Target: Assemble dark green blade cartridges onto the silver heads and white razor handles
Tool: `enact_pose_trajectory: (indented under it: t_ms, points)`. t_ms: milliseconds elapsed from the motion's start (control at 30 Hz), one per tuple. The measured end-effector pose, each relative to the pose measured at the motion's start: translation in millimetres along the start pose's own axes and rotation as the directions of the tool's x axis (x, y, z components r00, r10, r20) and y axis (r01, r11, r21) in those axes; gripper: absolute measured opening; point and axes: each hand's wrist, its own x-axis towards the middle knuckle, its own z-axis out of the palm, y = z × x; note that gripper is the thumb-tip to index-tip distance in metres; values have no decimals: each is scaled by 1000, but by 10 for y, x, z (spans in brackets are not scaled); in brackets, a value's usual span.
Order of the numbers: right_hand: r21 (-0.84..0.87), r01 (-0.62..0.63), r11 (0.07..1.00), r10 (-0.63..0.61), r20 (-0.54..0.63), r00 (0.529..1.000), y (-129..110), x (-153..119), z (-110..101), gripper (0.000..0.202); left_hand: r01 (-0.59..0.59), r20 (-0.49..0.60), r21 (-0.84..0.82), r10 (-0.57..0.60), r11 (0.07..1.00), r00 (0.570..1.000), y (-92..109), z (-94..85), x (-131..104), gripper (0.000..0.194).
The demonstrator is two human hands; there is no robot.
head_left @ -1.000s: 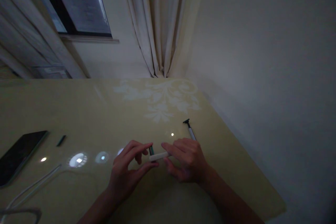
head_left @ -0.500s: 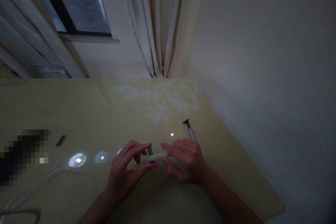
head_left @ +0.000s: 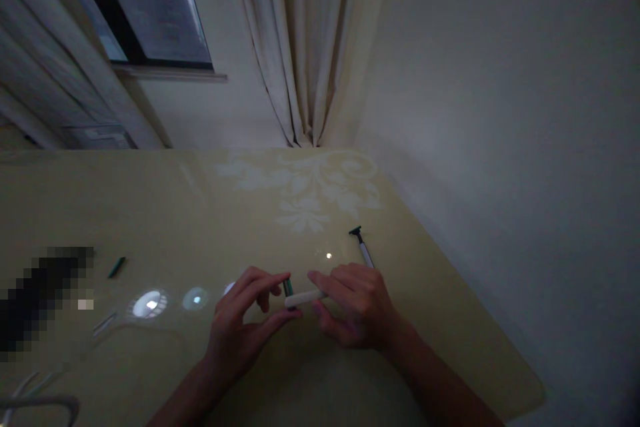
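Observation:
Between thumb and forefinger, my left hand [head_left: 245,317] pinches a small dark green and black razor cartridge [head_left: 288,288] by its two ends, holding it upright. My right hand [head_left: 353,303] is closed around a slim off-white stick [head_left: 304,297], whose rounded tip overlaps the cartridge; whether they touch cannot be told. The rest of the stick is hidden in my right fingers. Just beyond that hand lies a razor [head_left: 365,250] with a dark head and a silver-grey handle, its lower end covered from view. Another dark green strip, like a cartridge, [head_left: 117,267] rests on the table at left.
The glossy yellowish table [head_left: 165,213] has a pale floral pattern and lamp reflections. A blurred-out dark object [head_left: 40,300] is at the left. A grey curved tube-like thing [head_left: 45,403] shows at the lower left. A wall [head_left: 500,147] borders the right edge; curtains [head_left: 300,47] hang behind.
Both hands stay nearly in place, with the same grips on the cartridge and stick. The whole view shifts very slightly.

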Motion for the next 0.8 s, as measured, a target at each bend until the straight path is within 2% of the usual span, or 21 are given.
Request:
enact_pose_trajectory:
  t_ms: [100, 267, 400, 600, 800]
  points:
    - [8, -22, 1000, 22, -11, 1000, -4, 10, -3, 32, -7, 1, 2, 7, 1000, 1000, -10, -1, -11, 40]
    - [8, 18, 1000, -18, 10, 1000, -28, 20, 13, 35, -19, 13, 14, 19, 1000, 1000, 7, 6, 6, 33]
    - [2, -38, 999, 38, -15, 999, 1, 19, 13, 32, -17, 21, 12, 17, 1000, 1000, 14, 15, 1, 39]
    - [17, -10, 1000, 10, -4, 1000, -16, 19, 19, 33, -24, 32, 19, 24, 1000, 999, 6, 9, -15, 37]
    - [26, -62, 998, 62, -14, 998, 15, 12, 15, 32, -14, 61, 25, 13, 1000, 998, 5, 16, -37, 39]
